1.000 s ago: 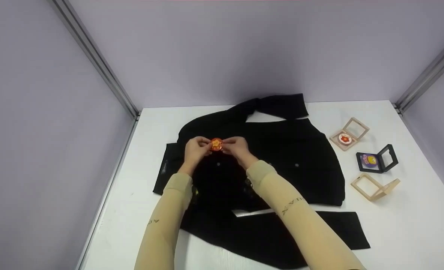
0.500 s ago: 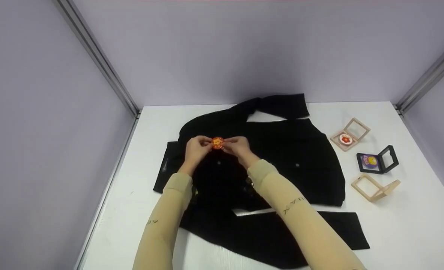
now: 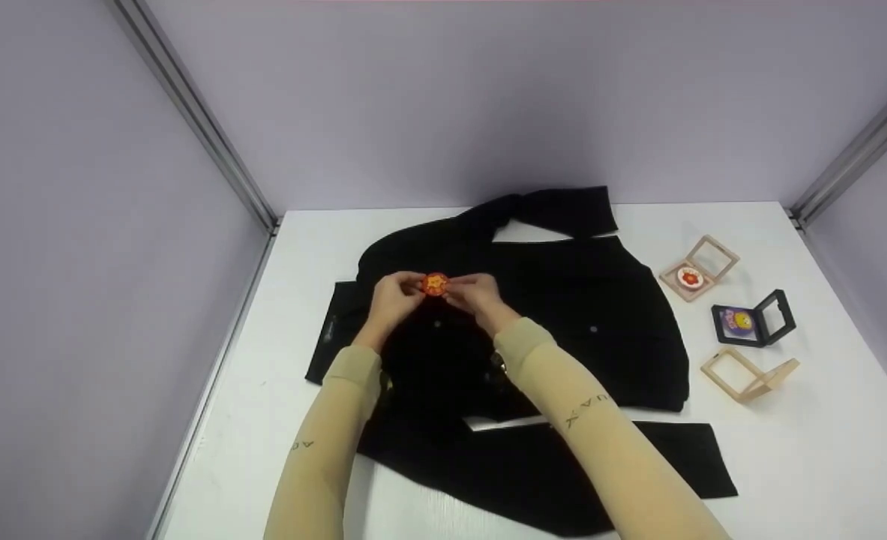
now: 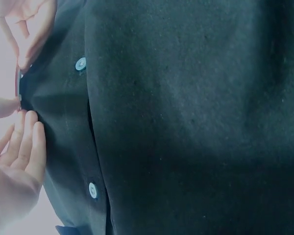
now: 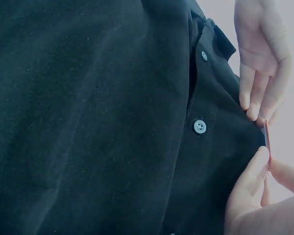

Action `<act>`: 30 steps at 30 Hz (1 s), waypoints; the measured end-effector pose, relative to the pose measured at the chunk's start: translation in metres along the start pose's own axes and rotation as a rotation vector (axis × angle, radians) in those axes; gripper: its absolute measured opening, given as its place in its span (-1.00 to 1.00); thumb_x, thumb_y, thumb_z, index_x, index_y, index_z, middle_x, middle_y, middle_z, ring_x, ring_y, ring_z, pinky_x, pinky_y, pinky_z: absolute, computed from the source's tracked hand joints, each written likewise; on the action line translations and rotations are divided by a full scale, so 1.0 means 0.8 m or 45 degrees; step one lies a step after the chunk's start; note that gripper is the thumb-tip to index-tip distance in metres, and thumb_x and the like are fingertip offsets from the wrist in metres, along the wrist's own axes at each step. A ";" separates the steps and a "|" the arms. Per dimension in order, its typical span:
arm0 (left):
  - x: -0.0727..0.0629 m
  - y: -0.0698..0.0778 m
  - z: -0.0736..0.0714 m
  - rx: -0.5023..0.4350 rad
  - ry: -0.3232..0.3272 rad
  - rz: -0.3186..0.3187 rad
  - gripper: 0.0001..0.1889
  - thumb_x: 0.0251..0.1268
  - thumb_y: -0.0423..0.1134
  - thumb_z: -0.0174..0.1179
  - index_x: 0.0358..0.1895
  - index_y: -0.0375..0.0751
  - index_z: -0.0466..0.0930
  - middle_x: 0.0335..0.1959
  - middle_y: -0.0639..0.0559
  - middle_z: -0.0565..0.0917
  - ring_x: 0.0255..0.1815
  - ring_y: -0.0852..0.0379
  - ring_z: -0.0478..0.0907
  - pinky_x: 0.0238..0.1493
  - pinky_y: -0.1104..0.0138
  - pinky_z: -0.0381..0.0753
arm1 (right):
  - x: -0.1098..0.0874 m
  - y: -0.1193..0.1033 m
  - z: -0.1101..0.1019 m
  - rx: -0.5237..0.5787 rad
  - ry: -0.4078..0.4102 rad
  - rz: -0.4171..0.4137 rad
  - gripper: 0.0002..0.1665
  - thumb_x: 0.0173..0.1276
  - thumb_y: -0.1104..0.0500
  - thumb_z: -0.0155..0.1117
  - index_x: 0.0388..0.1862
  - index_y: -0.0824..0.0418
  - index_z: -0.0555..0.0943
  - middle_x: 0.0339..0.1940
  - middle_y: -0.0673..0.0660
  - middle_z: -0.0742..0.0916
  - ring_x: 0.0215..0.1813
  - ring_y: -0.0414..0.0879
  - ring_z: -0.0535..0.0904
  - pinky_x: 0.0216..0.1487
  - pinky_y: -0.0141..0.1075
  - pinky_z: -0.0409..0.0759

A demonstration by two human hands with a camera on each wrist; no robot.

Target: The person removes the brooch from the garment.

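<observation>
Our left hand (image 3: pixel 393 301) and right hand (image 3: pixel 479 295) pinch red-orange badge (image 3: pixel 435 284) by opposite edges, over black shirt (image 3: pixel 600 292). We judge badge light, stiff, perhaps slick-faced; rim seems best hold. Shirt likely soft, yielding.

Shirt (image 3: pixel 593 285): matt black cloth (lightly flecked up close)
Buttons (image 5: pixel 200 127): smooth, plastic-looking
Badge (image 3: pixel 435 284): smooth, plastic-looking
Pale case (image 3: pixel 770 381): matt, wood-like
Surface (image 3: pixel 248 435): smooth white finish

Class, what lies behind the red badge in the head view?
The black shirt: its cloth shows above and below the badge. The patch directly behind it, and the badge's back, are hidden there.
</observation>
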State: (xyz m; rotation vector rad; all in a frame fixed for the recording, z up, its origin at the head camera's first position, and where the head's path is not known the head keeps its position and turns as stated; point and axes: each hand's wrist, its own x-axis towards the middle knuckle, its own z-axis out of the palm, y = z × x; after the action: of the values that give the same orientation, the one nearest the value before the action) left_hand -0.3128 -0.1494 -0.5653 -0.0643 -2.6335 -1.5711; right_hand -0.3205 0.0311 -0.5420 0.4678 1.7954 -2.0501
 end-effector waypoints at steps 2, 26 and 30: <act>0.001 0.000 0.000 0.008 -0.019 0.010 -0.67 0.19 -0.57 0.38 0.06 -0.44 0.76 -0.13 -0.30 0.82 -0.10 -0.15 0.79 -0.01 0.21 0.81 | 0.000 -0.001 -0.001 0.009 -0.005 0.007 -0.62 0.49 0.42 0.32 0.24 0.51 0.63 -0.03 0.26 0.77 -0.27 -0.19 0.76 -0.01 -0.40 0.81; 0.001 0.007 0.005 0.375 0.034 0.196 -0.66 0.24 -0.44 0.48 0.09 -0.39 0.77 -0.11 -0.22 0.83 -0.09 -0.11 0.78 0.05 0.08 0.79 | 0.000 -0.001 0.003 -1.009 0.059 -0.625 -0.57 0.36 0.38 0.39 0.22 0.34 0.72 0.05 0.27 0.84 0.07 0.07 0.79 0.16 -0.16 0.77; 0.001 0.006 0.006 0.419 0.034 0.211 -0.67 0.24 -0.42 0.48 0.08 -0.39 0.78 -0.09 -0.23 0.83 -0.08 -0.11 0.79 0.06 0.07 0.79 | 0.001 0.000 0.002 -1.113 0.042 -0.684 -0.52 0.37 0.38 0.45 0.27 0.33 0.69 0.09 0.26 0.83 0.09 0.06 0.79 0.18 -0.15 0.78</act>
State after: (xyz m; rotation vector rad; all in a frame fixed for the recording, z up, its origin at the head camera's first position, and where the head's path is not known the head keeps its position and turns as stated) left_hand -0.3131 -0.1429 -0.5633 -0.2327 -2.7445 -1.0679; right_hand -0.3209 0.0295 -0.5422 -0.2635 2.7836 -1.2698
